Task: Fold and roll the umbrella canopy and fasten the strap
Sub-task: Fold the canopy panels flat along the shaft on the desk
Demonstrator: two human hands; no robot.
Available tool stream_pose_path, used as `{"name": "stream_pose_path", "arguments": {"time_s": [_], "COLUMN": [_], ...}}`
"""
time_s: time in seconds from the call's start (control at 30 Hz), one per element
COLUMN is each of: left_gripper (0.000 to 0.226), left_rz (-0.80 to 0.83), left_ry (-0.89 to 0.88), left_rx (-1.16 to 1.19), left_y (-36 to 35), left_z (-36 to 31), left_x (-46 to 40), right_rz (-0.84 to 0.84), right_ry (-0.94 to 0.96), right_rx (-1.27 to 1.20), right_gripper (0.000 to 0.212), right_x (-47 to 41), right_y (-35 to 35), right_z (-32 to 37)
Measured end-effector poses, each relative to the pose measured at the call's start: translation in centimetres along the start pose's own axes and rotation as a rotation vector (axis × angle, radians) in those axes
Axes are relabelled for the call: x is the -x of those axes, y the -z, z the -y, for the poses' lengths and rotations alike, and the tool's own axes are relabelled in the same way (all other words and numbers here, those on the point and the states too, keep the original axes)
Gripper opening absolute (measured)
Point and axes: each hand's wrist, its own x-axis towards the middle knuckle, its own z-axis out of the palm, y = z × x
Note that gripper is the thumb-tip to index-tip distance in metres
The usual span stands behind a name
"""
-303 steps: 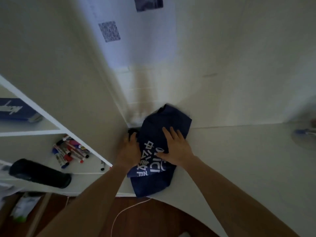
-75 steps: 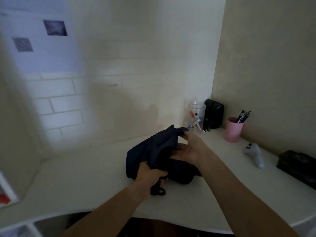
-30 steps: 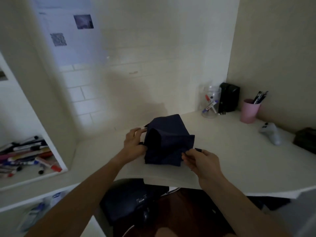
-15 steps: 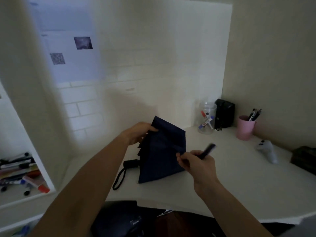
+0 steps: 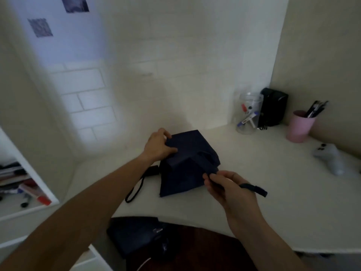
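A clear jar (image 5: 247, 114), a black box (image 5: 274, 107) and a pink cup (image 5: 298, 127) of pens are standing by the wall; a white controller (image 5: 330, 158) is lying on the desk (image 5: 273, 202).

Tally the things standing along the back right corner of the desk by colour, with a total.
Clear: 1, the jar holding markers.
Black: 1, the box beside it.
Pink: 1, the cup holding pens.
White: 1, the controller.
Total: 4
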Motion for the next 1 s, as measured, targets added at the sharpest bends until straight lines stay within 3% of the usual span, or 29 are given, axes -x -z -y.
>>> {"name": "stream_pose_path", "arguments": {"time_s": [0.1,0.2,0.27,0.37,0.47,0.63,0.7,0.77,0.83,0.93,1.0], "left_gripper": [0.027,0.017,0.022,0.040,0.053,0.055,0.054,0.048,0.042,0.033,0.028], "left_rz": [-0.112,-0.205,-0.176,0.015,0.029,0.101,0.121,0.142,0.101,0.021,0.022], "left_ry": [-0.060,-0.099,-0.148,-0.092,-0.032,0.017,0.037,0.078,0.116,0.153,0.170], "left_rx": [0.023,0.035,0.008,-0.066,-0.268,-0.213,-0.091,0.137,0.386,0.614,0.685], "left_y": [0.2,0.1,-0.4,-2.4,-4.2,-6.3,-6.8,-6.8,-6.5,-6.2,-6.1], "left_z": [-0.2,-0.6,-1.0,-0.8,0.4,1.8,2.5,2.7,2.7,2.9,2.8], "left_x": [3.6,8.6,12.1,16.8,19.6,21.9,21.9,22.0,22.2,22.1,22.0], "right_rz": [-0.025,-0.063,-0.087,-0.161,-0.239,-0.374,-0.443,-0.590,-0.664,-0.402,-0.184], "right_ry": [0.039,0.065,0.069,0.003,-0.159,-0.426,-0.467,-0.356,-0.065,0.398,0.473], "right_rx": [-0.009,-0.045,-0.088,-0.159,-0.204,-0.113,-0.038,0.101,0.423,0.878,1.038], "right_gripper": [0.013,0.017,0.016,0.014,0.015,0.030,0.050,0.071,0.074,0.026,0.017], "right_x": [3.2,6.5,8.3,9.5,9.8,8.5,7.9,7.2,7.0,6.3,4.2], "right_y": [1.9,4.3,5.9,8.1,9.6,11.8,12.9,14.3,15.2,13.3,9.9], "right_z": [-1.7,-3.5,-4.9,-8.6,-12.7,-16.4,-15.9,-14.3,-11.9,-7.5,-4.8]}}
